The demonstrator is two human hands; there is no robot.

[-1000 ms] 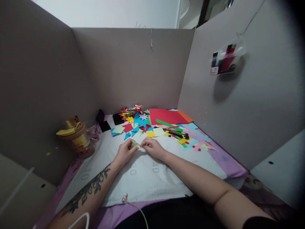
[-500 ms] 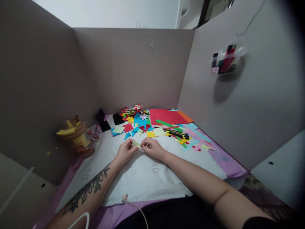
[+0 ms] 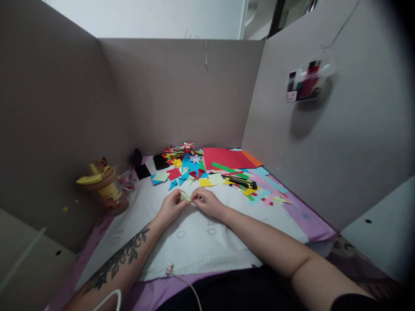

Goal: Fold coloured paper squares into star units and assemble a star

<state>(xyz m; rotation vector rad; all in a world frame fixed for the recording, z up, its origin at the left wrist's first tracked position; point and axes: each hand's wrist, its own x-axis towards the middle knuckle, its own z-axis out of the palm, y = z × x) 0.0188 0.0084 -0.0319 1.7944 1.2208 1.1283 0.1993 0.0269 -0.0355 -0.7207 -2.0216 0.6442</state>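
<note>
The left hand (image 3: 171,204) has thumb and fingers closed on a small pale yellow-green piece of paper (image 3: 185,197); the right hand (image 3: 208,203), fingers curled, pinches its right end. The paper is between them, above a white sheet with printed grey numbers (image 3: 223,255). Just beyond lie a flat red paper square (image 3: 174,173) and, to the right, a yellow-and-black utility knife (image 3: 241,182). Farther back are colourful folded-paper stars (image 3: 177,153) and a large red paper sheet (image 3: 227,158).

Gap over white sheet (image 3: 231,198) between right hand (image 3: 207,202) and cutter (image 3: 242,182); paper strips (image 3: 260,197), then partition (image 3: 311,164), obstruct farther right.
</note>
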